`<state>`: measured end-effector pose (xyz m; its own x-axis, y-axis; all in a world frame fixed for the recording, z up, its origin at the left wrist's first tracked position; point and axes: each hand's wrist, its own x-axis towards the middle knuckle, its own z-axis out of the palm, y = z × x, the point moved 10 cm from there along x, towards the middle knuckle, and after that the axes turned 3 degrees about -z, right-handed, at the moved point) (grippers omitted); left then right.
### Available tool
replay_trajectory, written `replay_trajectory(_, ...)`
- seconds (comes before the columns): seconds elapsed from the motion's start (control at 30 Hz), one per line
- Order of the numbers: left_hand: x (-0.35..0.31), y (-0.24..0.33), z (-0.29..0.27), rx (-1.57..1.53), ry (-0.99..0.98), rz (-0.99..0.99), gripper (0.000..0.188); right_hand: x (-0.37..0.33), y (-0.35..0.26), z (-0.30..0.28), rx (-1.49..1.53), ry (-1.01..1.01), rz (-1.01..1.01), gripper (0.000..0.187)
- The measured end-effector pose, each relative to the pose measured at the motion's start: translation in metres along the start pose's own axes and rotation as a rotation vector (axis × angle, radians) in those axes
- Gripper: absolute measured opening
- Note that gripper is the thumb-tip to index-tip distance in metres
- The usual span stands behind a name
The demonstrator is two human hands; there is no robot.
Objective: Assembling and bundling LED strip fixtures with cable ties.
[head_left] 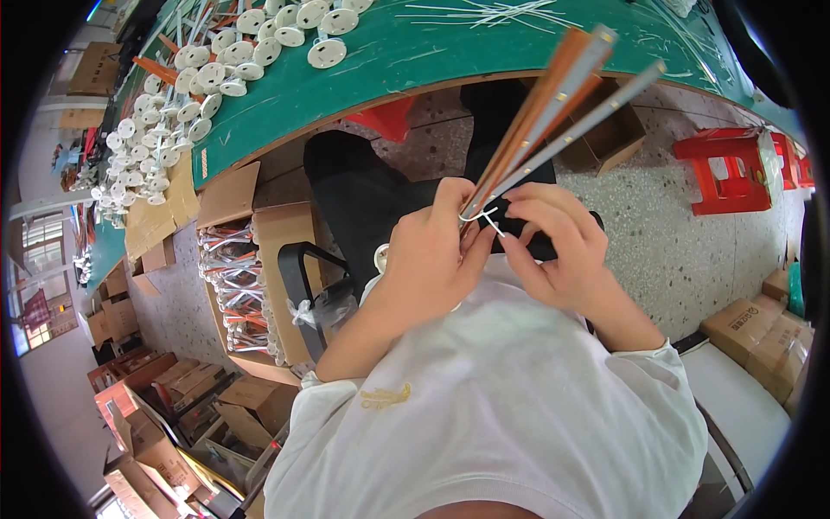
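Note:
My left hand (430, 259) is closed around the lower end of a bundle of orange and silver light strips (540, 112), which fans upward and to the right. Small pale squares dot the silver strips. A thin white tie (489, 218) crosses the bundle close to my fingers, its ends sticking out. My right hand (562, 251) pinches at one end of that tie with thumb and fingertips. Below my left hand, a round white disc (381, 257) shows in part at the bundle's base.
On the green worktable (406, 65) lie many white discs (327, 53) with strips attached, and loose white ties (501, 13). An open carton (290, 259) of similar bundles stands to my left. Red stools (726, 169) and cartons (756, 342) are on the right.

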<state>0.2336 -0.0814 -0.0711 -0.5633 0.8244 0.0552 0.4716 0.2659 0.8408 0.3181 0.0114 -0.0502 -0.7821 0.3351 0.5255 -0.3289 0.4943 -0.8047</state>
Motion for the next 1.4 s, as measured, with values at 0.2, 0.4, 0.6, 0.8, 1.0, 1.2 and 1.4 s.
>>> replay_trajectory(0.2, -0.004, -0.003, 0.001, 0.103, 0.009, 0.047, 0.032, 0.001, -0.032, 0.020, -0.340, 0.022, -0.398, 0.011)
replay_trajectory(0.4, -0.009, -0.009, -0.002, 0.221, 0.012, 0.059, 0.032, -0.046, 0.058, 0.080, 1.251, -0.128, 1.125, 0.019)
replay_trajectory(0.6, -0.007, -0.020, -0.001, 0.197, 0.021, -0.017, 0.031, 0.005, -0.003, 0.019, -0.122, 0.026, -0.166, 0.029)
replay_trajectory(0.8, -0.009, -0.016, 0.003, 0.173, 0.064, 0.034, 0.031, -0.007, -0.015, 0.026, -0.376, 0.106, -0.421, 0.019)
replay_trajectory(1.0, -0.011, -0.021, 0.004, 0.151, 0.040, 0.011, 0.032, -0.022, 0.050, 0.040, 0.257, -0.033, 0.519, 0.010)
replay_trajectory(1.2, -0.012, -0.032, 0.005, 0.110, 0.042, -0.026, 0.034, -0.030, 0.072, 0.054, 0.723, -0.059, 0.750, 0.011)
replay_trajectory(1.4, -0.006, -0.027, 0.003, 0.083, 0.053, 0.004, 0.035, 0.003, -0.016, 0.025, -0.351, 0.021, -0.385, 0.030)
